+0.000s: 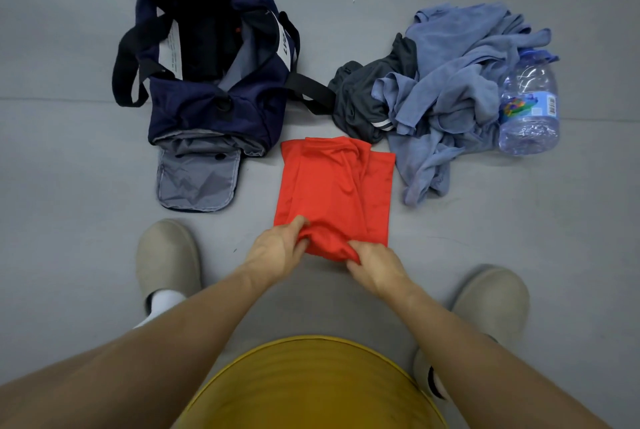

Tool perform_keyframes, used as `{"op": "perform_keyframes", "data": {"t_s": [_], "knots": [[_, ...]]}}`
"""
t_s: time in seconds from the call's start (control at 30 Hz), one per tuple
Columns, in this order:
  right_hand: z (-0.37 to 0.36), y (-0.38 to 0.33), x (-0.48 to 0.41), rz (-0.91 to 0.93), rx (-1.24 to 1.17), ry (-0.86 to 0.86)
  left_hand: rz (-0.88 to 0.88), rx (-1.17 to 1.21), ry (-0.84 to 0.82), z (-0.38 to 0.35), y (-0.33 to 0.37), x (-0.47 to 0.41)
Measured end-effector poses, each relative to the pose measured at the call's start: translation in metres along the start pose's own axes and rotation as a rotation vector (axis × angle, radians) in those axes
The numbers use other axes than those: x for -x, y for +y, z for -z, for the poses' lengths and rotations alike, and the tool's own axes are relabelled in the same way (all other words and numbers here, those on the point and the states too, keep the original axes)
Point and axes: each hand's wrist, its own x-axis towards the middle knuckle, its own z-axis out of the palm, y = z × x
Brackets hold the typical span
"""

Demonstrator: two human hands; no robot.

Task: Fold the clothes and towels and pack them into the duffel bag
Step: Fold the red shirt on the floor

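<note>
A red garment (332,183) lies folded into a narrow rectangle on the grey floor in front of me. My left hand (277,248) pinches its near left corner and my right hand (375,264) grips its near right edge, bunching the cloth between them. The navy duffel bag (214,106) stands unzipped at the upper left, its grey end flap (197,183) folded down toward me. To the right sits a heap of blue towels (457,89) with a dark grey garment (367,99) partly under it.
A large clear water bottle (530,106) lies against the right side of the towel heap. My two beige shoes (168,259) (491,300) stand on either side of my arms. The bag's black strap (313,93) reaches toward the grey garment.
</note>
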Motion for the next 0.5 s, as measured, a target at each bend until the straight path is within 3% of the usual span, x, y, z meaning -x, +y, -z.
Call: {"op": "perform_keyframes", "data": {"t_s": [0.13,0.33,0.43,0.5], "knots": [[0.023,-0.002,-0.015,-0.164,-0.309,0.103,0.158,0.164,0.051,0.01,-0.004,-0.017],[0.028,0.009,-0.055,-0.219,-0.215,0.33,0.272,0.251,0.136,0.014,-0.008,-0.048],[0.016,0.009,-0.059,0.056,0.094,0.602,0.298,0.238,0.17,0.009,-0.009,-0.06],[-0.001,0.004,-0.056,0.29,0.271,0.584,0.308,0.248,0.199,0.005,-0.01,-0.065]]}}
